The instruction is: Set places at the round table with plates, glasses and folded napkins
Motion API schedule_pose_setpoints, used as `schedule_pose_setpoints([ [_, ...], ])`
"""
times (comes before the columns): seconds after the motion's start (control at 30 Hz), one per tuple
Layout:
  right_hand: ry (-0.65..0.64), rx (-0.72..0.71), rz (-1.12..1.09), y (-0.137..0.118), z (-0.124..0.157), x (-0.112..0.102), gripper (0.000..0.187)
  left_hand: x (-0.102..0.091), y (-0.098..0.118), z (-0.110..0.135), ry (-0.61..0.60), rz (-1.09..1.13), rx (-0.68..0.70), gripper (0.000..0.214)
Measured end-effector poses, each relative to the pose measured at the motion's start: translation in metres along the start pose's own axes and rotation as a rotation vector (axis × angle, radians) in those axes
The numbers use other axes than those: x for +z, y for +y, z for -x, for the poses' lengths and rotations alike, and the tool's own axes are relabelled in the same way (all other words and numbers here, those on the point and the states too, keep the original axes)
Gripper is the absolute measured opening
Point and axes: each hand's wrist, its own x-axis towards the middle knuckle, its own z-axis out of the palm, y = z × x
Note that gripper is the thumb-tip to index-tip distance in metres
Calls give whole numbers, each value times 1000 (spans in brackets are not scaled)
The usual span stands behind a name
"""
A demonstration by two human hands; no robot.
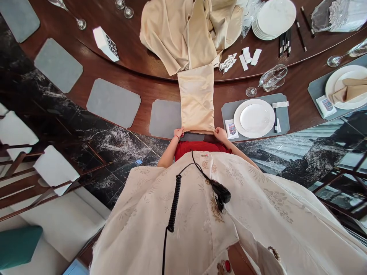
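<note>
A cream cloth napkin (pixel 196 97) lies folded in a long strip over a grey placemat (pixel 164 118) at the table's near edge. My left hand (pixel 179 133) pinches its near left corner and my right hand (pixel 220 133) pinches its near right corner, both closed on the hem. Beyond the strip, a heap of more cream cloth (pixel 183 30) rests on the raised centre of the table. A red garment and my pale patterned top hide my forearms in part.
To the right is a set place with white plates (pixel 254 118), a card and chopsticks. A stack of plates (pixel 275 17), black chopsticks (pixel 284 40), glasses (pixel 272 78) and white rests sit further back. Bare grey mats (pixel 113 102) line the left. Chairs (pixel 54 168) stand at left.
</note>
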Motion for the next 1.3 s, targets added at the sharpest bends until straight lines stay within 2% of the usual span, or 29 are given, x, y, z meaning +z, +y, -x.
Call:
schedule_pose_setpoints([
  [0.23,-18,17,-3,0,3,1,20,-7,1,1,-48,-5,-84,36],
  [0.33,-12,20,-10,1,3,1,20,-16,1,7,-159,45,-93,33],
  [0.5,-5,24,-2,5,4,3,21,-37,-5,19,-421,104,-45,31],
  [0.57,-7,25,-2,6,3,4,20,-41,-8,21,-451,130,-4,32],
  [0.8,-9,1,-19,7,2,4,18,-38,-15,18,-319,111,21,30],
  [0.97,-11,-3,-5,4,4,3,18,-35,-15,15,-305,69,-56,31],
  [1.07,-27,-16,4,2,5,3,18,-31,-14,15,-258,33,-80,31],
  [1.3,-50,-40,28,5,6,4,16,-24,-14,14,-203,-61,-42,34],
])
